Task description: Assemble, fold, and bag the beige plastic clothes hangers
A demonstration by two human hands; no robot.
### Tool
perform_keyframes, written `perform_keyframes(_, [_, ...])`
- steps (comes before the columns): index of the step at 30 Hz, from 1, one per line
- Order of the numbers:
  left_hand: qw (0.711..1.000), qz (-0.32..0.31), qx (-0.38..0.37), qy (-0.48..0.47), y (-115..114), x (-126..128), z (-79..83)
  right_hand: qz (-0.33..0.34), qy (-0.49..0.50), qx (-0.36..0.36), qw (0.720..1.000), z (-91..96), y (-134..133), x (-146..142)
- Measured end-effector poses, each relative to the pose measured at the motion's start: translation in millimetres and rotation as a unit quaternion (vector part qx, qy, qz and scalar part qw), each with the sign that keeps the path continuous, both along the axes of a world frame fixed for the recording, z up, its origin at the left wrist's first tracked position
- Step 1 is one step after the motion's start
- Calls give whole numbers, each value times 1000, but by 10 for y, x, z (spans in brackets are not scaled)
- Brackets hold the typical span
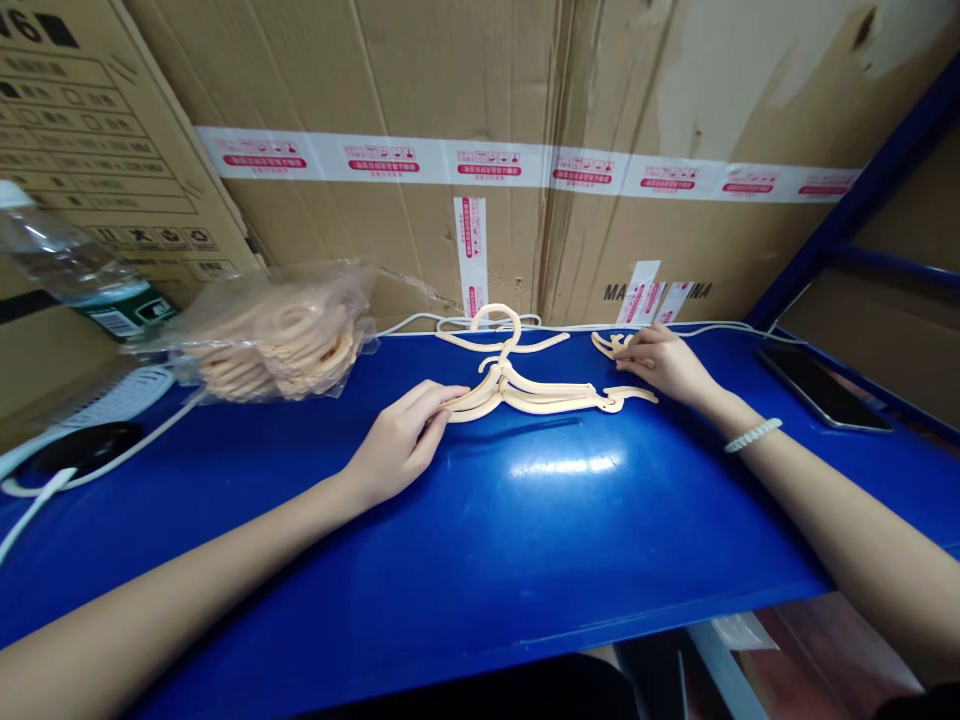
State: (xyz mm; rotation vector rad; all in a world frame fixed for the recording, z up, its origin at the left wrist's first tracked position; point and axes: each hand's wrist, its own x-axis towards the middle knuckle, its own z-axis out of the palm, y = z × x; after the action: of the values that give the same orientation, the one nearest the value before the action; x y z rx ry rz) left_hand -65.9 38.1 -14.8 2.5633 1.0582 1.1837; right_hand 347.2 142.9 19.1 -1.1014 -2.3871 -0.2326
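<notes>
Left hand: the left hand point(405, 435), left of centre, is grasping the left end of the hanger, its fingers pinching that arm.
Right hand: the right hand point(664, 365), right of centre, is touching small cream plastic pieces point(602, 343) with bent fingers; whether they are gripping one, I cannot tell.
Hanger: the cream plastic hanger point(501, 385) with doubled arms and a curved hook is lying at the centre of the frame; a small cream hook-shaped piece point(634, 393) is lying by its right end.
Loose bar: a curved cream plastic bar point(536, 346) is lying just behind the hanger.
Big carton lettering: the large brown cardboard carton point(420, 240) is showing black capitals "MA" and "NA", with tape covering the middle.
Tape: white tape point(322, 155) is running across the carton, carrying red bands, little icons and characters too small to read.
Upper-left carton: a printed brown carton point(176, 225) is displaying a large "6", a ruled table with tick boxes, and handling and recycling symbols.
Bottle label: a clear plastic bottle point(56, 260) is leaning at upper left, its green label bearing a barcode.
Bag: a clear plastic bag point(281, 340) is holding stacked cream pieces, left of centre.
Surface: the glossy blue bench point(480, 560) is reflecting light below centre.
Right side: a black phone point(821, 388) is lying near a blue frame point(832, 210).
</notes>
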Motion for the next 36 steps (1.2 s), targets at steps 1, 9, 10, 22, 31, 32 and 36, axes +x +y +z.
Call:
perform_keyframes(1, [1000, 1, 0, -2, 0, 1, 0, -8, 32, 3, 999, 24, -25, -14])
perform_keyframes(9, [999, 18, -15, -28, -8, 7, 35, -120, 425, -118, 889, 350, -400, -306])
perform_keyframes(10, [999, 20, -14, -30, -9, 5, 43, -108, 452, -139, 874, 376, -447, -364])
perform_keyframes(22, [997, 29, -19, -62, 0, 4, 65, -41, 584, -413, 698, 203, -563, -658])
perform_keyframes(31, [998, 30, -18, -60, 6, -4, 54, -2, 549, -468, 693, 114, -594, -743])
perform_keyframes(32, [998, 30, -17, -61, 7, -5, 54, 1, 544, -476, 691, 117, -600, -752])
perform_keyframes(36, [998, 26, -12, -55, 8, -12, 57, 13, 517, -510, 688, 164, -613, -756])
